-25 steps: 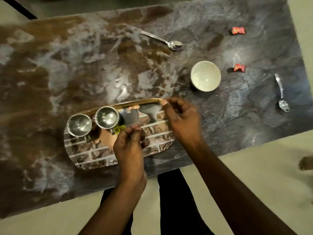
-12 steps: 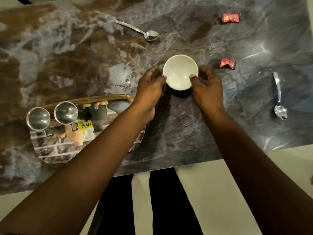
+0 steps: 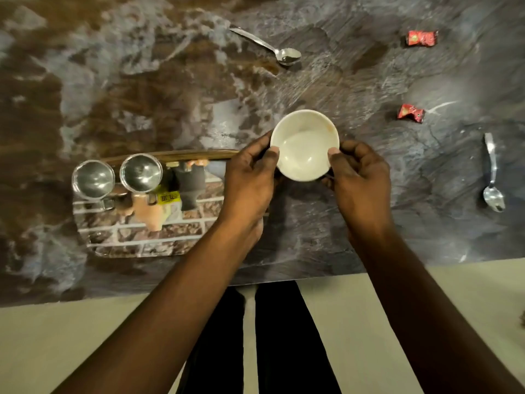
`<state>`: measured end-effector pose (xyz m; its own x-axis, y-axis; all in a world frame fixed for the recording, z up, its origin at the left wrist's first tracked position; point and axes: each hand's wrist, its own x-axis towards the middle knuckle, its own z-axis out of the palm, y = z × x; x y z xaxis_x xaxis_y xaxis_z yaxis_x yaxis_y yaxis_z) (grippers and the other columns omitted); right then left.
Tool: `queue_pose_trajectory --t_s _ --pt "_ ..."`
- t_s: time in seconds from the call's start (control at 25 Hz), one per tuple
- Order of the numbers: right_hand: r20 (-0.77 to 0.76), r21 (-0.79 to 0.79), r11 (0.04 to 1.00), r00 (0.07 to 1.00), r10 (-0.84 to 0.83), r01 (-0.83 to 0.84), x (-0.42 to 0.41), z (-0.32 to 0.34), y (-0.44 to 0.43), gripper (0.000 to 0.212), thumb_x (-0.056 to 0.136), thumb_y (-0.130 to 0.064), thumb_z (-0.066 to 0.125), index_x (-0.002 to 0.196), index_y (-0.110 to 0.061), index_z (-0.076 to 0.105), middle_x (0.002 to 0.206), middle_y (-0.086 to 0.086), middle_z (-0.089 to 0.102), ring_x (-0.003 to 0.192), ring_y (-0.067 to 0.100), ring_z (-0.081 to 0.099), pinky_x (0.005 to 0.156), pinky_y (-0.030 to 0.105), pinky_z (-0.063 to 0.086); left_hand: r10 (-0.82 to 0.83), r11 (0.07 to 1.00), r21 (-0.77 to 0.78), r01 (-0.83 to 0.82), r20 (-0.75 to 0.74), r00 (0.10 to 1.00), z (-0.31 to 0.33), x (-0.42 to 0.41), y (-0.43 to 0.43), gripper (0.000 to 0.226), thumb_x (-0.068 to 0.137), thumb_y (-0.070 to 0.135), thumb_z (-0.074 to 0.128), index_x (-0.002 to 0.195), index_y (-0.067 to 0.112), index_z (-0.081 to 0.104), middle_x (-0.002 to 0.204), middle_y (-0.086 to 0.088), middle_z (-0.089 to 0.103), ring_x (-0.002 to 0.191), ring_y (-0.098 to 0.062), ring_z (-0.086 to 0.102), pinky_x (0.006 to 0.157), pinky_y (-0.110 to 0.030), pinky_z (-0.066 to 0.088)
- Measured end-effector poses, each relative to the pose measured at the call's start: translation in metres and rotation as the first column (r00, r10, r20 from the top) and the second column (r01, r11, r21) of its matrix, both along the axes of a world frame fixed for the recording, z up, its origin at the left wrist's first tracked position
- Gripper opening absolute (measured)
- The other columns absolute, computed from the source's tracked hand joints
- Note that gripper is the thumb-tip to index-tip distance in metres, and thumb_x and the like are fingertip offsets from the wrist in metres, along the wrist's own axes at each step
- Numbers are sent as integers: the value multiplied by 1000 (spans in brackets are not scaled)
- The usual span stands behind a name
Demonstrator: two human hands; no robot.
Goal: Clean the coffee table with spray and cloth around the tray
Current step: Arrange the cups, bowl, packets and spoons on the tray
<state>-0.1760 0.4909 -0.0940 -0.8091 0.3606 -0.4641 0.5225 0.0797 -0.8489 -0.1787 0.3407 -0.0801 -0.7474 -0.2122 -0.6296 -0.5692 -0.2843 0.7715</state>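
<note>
Tray [image 3: 147, 240], mid-left of frame: two steel cups [image 3: 93, 179]. White bowl [image 3: 305, 145] gripped by left hand [image 3: 250, 180] and right hand [image 3: 359, 177]; best kept level, set on tray.

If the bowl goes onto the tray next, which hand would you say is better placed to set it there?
Left, probably. The left hand grips the bowl on the tray's side and overlaps its end; the right hand is farther away.

A small yellow sticker [image 3: 168, 198] with dark print, seemingly a barcode and some digits, shows on the mirrored tray [image 3: 136, 245] beside a steel cup [image 3: 141, 172], too blurred to read. The two red wrappers [image 3: 421, 38] carry illegible markings.
</note>
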Motion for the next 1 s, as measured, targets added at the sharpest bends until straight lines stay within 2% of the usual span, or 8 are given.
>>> queue_pose_trajectory --t_s 0.08,0.16,0.32,0.48,0.6,0.68,0.84,1.0 --pt "28 -3 1000 999 26 -26 26 10 -28 13 103 -25 69 115 -21 72 102 1 81 96 18 78 80 38 66 -2 999 -46 2 -6 1000 10 32 -32 32 110 12 62 140 17 74 134 -3 79 126 -24 75 104 -49 64" --pt "36 -31 996 996 82 -81 52 17 -65 5 101 -23 73 106 -24 72 97 2 81 92 19 78 79 40 65 20 997 -79 -19 10 1000 20 65 -71 31 109 13 63 136 23 75 132 2 81 122 -19 77 98 -42 67" --pt "74 -110 974 976 207 -198 93 12 -138 8 99 -17 75 98 -25 73 92 0 81 84 17 79 66 29 63 91 980 -184 -80 50 995 26 124 -148 30 109 9 63 127 29 77 113 20 84 107 -4 80 82 -23 67" --pt "88 -91 942 940 329 -322 112 -4 -191 10 98 -20 76 96 -29 73 94 -6 80 87 11 78 73 29 63 142 940 -324 -105 94 985 12 149 -206 31 107 6 65 121 30 78 108 22 83 107 -11 80 80 -21 66" --pt "105 -79 928 923 370 -364 115 -14 -218 9 97 -16 77 97 -25 74 93 -9 80 86 6 77 76 29 64 143 915 -393 -91 104 984 1 152 -234 34 105 1 64 122 28 77 90 30 82 92 2 79 76 -17 64" --pt "115 -73 925 919 378 -372 114 -18 -227 9 96 -15 78 97 -23 74 93 -9 80 85 2 77 73 25 63 133 912 -404 -71 126 983 -4 150 -244 36 106 2 64 119 33 78 88 33 81 89 3 78 81 -24 64" --pt "127 -39 922 914 386 -385 111 -26 -234 12 96 -14 77 95 -25 71 90 -13 77 80 -5 73 66 9 52 120 922 -383 -57 144 982 -13 147 -250 36 106 4 65 118 36 78 103 25 81 109 -11 77 102 -46 64" --pt "155 -41 932 919 362 -361 110 -34 -233 9 96 -18 77 104 -16 75 94 -6 80 88 7 77 75 21 61 87 928 -371 -29 141 986 -22 144 -253 32 106 5 65 128 25 79 115 15 79 114 -14 76 107 -50 62"
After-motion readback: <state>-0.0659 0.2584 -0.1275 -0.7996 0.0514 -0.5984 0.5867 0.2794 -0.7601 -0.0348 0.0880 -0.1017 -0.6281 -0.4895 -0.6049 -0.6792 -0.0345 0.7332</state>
